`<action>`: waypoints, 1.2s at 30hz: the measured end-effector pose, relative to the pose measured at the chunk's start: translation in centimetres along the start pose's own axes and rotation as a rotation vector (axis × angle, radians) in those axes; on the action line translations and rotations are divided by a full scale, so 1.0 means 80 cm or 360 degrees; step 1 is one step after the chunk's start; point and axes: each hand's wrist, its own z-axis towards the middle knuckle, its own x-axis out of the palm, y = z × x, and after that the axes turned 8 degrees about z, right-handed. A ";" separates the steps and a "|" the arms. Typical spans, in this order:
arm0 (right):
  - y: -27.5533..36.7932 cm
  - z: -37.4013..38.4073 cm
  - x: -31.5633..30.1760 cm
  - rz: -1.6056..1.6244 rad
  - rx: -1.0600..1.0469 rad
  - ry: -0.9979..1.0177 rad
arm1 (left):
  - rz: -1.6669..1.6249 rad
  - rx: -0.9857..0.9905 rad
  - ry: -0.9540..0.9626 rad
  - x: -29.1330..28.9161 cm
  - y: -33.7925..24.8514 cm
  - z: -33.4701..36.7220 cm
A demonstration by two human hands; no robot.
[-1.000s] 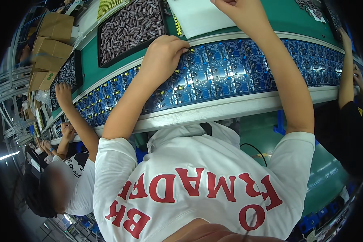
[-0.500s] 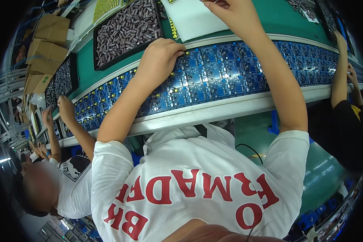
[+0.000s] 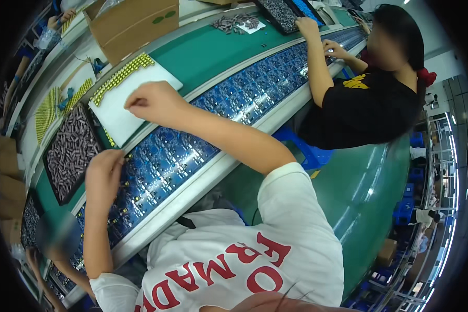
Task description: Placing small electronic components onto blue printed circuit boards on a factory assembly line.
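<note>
- The green worktop (image 3: 213, 49) runs in a long curve from lower left to upper right, with a pale rail along its near edge.
- A band of blue circuit boards (image 3: 166, 156) lies along that near edge, board after board touching, all the way up to the far end.
- A co-worker in a black shirt (image 3: 369, 104) sits further along on the right, both hands on the same band of boards.
- A brown cardboard box (image 3: 132, 23) stands on the far side of the worktop, above the white tray.
- A black tray of small dark cylindrical parts (image 3: 67, 151) lies to the left, just beyond the boards (the parts are packed tightly, side by side).
- A white tray (image 3: 132, 104) with rows of small yellow parts along its top and left edges lies between the black tray and the cardboard box.
- The right hand (image 3: 153, 101) is over the white tray, fingers pinched together at its left side; whether a part sits in the pinch cannot be told.
- The left hand (image 3: 104, 177) rests on the circuit boards near the black tray, fingers curled down with the tips against a board; what it grips, if anything, is hidden.
</note>
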 end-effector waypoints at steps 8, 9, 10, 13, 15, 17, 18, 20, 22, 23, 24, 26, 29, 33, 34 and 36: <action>0.018 -0.050 -0.019 0.0483 0.0593 0.0228 | 0.0282 -0.0695 -0.0253 -0.030 0.181 -0.008; 0.020 -0.055 -0.018 0.0481 0.0605 0.0237 | 0.0231 -0.0651 -0.0228 -0.024 0.186 -0.007; 0.022 -0.058 -0.017 0.0420 0.0606 0.0263 | 0.0223 -0.0665 -0.0223 -0.018 0.190 -0.008; 0.029 -0.067 0.000 0.0366 0.0606 0.0374 | 0.0549 -0.0559 -0.0246 -0.014 0.195 -0.010; 0.032 -0.072 0.003 0.0237 0.0554 0.0334 | 0.0366 -0.0586 -0.0192 -0.016 0.206 -0.002; 0.037 -0.074 0.001 -0.0009 0.0493 0.0400 | 0.0194 -0.0628 -0.0147 -0.026 0.192 0.008; 0.041 -0.075 0.002 -0.0022 0.0509 0.0425 | 0.0197 -0.0594 -0.0164 -0.030 0.187 0.008; 0.044 -0.081 0.007 -0.0053 0.0488 0.0439 | 0.0214 -0.0458 -0.0250 -0.028 0.192 0.003; 0.047 -0.088 0.015 -0.0035 0.0454 0.0464 | 0.0144 -0.0438 -0.0352 -0.025 0.183 0.002; 0.051 -0.089 0.018 -0.0122 0.0441 0.0498 | 0.0088 -0.0445 -0.0443 -0.024 0.174 0.002; 0.055 -0.089 0.023 -0.0212 0.0426 0.0528 | 0.0107 -0.0482 -0.0433 -0.023 0.165 -0.004; 0.055 -0.090 0.036 -0.0299 0.0416 0.0565 | 0.0208 -0.0403 -0.0521 -0.021 0.139 -0.017; 0.052 -0.092 0.043 -0.0663 -0.0180 0.0664 | -0.0130 -0.0442 -0.0323 -0.031 0.076 -0.020; 0.053 -0.087 0.058 -0.0684 -0.0158 0.0727 | -0.0097 -0.0133 -0.0502 -0.023 0.050 -0.034; 0.054 -0.087 0.060 -0.0683 -0.0151 0.0732 | 0.0000 0.0039 -0.0635 -0.021 0.047 -0.037; 0.060 -0.088 0.063 -0.0698 -0.0033 0.0706 | -0.0039 0.0015 -0.0590 -0.027 0.040 -0.042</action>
